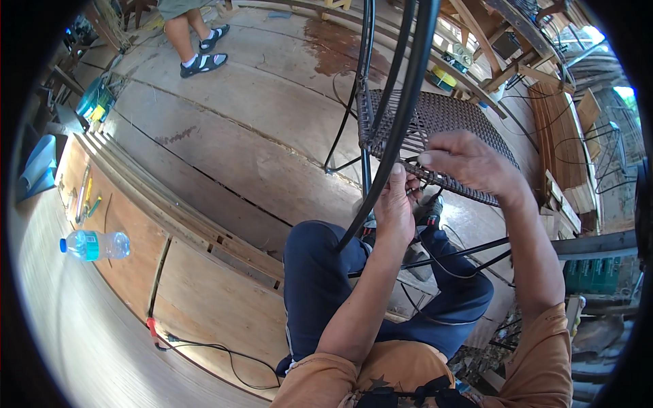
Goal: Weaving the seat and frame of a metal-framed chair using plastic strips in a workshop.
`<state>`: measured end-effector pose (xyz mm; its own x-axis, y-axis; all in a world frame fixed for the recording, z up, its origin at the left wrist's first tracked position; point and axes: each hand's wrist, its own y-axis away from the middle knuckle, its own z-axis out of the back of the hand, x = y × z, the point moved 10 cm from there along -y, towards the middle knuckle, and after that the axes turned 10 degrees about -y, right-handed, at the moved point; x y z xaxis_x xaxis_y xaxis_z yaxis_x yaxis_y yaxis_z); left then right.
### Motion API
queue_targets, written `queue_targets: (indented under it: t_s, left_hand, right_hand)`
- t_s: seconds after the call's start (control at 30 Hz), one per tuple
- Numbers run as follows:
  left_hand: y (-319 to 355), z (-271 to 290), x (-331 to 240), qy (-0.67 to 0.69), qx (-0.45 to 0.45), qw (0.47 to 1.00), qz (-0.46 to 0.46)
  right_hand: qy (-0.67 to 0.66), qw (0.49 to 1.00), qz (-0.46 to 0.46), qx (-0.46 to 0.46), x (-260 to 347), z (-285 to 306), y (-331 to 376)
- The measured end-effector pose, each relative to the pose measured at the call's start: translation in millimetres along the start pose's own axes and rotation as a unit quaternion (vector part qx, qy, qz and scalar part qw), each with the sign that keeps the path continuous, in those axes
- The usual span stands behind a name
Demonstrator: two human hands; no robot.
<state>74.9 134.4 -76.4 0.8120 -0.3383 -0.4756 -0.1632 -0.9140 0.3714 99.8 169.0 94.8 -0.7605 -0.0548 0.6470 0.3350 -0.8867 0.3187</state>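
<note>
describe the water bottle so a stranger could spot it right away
Start at the long wooden board on the person's left. The water bottle lies on its side just beyond the board's outer edge. It is clear plastic with a blue cap and teal label, the only bottle there.

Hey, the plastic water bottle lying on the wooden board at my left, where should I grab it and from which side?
Take the water bottle around its labelled middle, coming down from above. It lies on its side on the board with nothing close around it, so fingers can likely straddle the round body.
</note>
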Motion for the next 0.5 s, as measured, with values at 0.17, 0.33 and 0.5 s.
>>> queue_targets:
  t_s: [0.17, 0.33, 0.5]
  left_hand:
    - [-2, -9, 4, 0.110, -0.029, 0.993, -0.034]
    - [13, -3, -8, -0.022, 0.040, 0.998, -0.052]
    - [90, 5, -89, -0.366, 0.241, 0.894, -0.093]
  right_hand:
    - [0.096, 0.978, 0.160, -0.089, 12, -7, 4]
    - [-0.014, 0.996, 0.067, -0.056, 30, -17, -16]
    - [-0.051, 0.984, 0.150, -0.083, 60, 34, 0]
